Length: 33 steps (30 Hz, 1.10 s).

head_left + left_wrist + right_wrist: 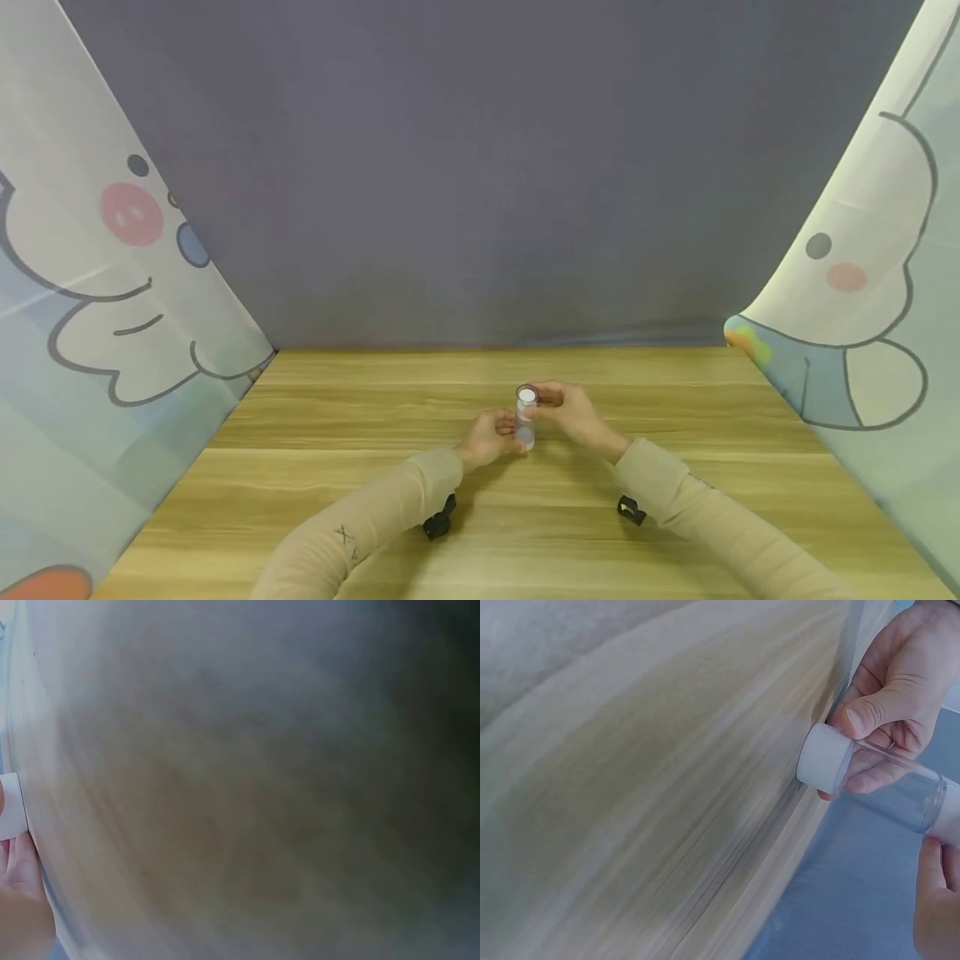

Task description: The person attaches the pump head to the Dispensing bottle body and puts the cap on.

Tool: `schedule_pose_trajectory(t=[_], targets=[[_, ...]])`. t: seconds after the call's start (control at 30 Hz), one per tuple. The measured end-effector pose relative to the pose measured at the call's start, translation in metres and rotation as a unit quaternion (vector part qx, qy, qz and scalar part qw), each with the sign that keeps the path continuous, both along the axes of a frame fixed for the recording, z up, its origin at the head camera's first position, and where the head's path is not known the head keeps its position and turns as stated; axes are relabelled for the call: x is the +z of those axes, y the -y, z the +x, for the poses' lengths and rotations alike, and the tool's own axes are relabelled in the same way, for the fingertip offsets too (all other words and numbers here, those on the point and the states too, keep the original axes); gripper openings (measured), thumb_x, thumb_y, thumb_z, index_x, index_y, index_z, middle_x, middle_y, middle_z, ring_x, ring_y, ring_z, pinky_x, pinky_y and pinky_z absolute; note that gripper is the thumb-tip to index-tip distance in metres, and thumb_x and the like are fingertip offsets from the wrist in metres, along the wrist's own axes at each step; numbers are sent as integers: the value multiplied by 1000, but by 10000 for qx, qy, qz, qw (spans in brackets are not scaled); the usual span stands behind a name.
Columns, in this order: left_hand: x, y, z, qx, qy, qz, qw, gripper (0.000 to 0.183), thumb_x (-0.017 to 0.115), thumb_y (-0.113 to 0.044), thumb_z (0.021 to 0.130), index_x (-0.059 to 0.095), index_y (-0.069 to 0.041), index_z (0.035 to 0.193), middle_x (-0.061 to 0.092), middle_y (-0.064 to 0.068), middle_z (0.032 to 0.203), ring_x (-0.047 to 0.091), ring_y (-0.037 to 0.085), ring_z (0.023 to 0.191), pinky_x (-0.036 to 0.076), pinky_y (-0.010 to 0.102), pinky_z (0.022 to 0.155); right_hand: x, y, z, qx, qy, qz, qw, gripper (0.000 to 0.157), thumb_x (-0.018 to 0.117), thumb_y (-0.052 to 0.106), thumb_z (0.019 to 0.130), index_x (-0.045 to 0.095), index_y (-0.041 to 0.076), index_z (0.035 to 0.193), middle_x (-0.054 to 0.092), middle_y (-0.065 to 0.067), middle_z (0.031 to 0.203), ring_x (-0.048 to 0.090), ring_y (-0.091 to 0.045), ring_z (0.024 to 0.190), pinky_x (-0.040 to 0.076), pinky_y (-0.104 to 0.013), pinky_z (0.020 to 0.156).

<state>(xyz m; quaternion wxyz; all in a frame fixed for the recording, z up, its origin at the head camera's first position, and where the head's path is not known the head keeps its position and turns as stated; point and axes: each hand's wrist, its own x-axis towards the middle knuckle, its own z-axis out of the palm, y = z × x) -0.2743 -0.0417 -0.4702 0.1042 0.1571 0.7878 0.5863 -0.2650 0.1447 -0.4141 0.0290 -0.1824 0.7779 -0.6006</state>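
A clear cylindrical bottle [526, 423] with white ends stands roughly upright near the middle of the table. My left hand [489, 438] holds its lower part, thumb and fingers on either side. In the right wrist view, the left hand [900, 690] grips beside the white lower end [825, 757], which is close to the tabletop. My right hand [572, 412] pinches the white upper end between thumb and fingers; part of this hand [939, 907] shows at the right wrist view's edge. Only a white piece [13, 810] and some fingers [21, 866] appear in the left wrist view.
The wood-grain table [337, 417] extends around both hands. A dark grey backdrop [495, 183] rises behind it, and cartoon-printed curtains hang at the left [45, 350] and right [885, 233]. Black wrist devices are partly visible under the left sleeve [439, 518] and right sleeve [632, 510].
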Motion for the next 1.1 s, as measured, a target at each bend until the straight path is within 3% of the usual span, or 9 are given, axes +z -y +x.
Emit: schedule_pose_trajectory(t=[0.17,0.37,0.6,0.83,1.0,1.1], targets=[[-9,4,-2,29,105,38,9999,39,76,13,78,62,13,114,68,19,109,65,35,108,54,39,96,-3,2,2,3,123,-104,9999,45,72,0,91,55,-16,130,63,-30,125,61,-43,116,55,-39,96],[-6,-1,-5,25,102,178,9998,39,75,14,78,63,13,116,69,23,111,65,36,110,54,39,97,-1,1,2,-242,41,-183,9995,44,73,-1,89,58,-16,127,64,-29,123,62,-42,114,55,-37,95],[-6,-2,-2,-75,250,209,9994,40,74,14,79,62,13,118,67,24,115,63,37,113,52,40,99,0,1,6,-406,298,-349,9981,43,73,-5,88,57,-17,126,63,-30,123,62,-41,115,55,-31,93],[3,1,1,-97,365,266,9989,44,72,16,79,58,16,121,65,26,118,63,38,114,53,38,98,-2,0,5,-333,258,-445,9981,43,72,-6,88,57,-17,127,62,-30,126,62,-41,116,55,-31,93],[2,5,4,-228,380,303,9986,46,70,17,82,55,18,125,61,30,125,59,42,119,52,40,100,-7,-4,5,-129,203,-430,9988,43,71,-5,89,56,-17,128,60,-31,128,59,-44,118,54,-35,96],[1,16,4,-377,174,253,9988,46,66,18,83,53,19,127,58,33,129,56,45,122,50,42,103,-9,-12,6,-102,134,-184,9997,42,69,-5,91,55,-17,128,58,-32,130,57,-47,120,53,-39,98]])
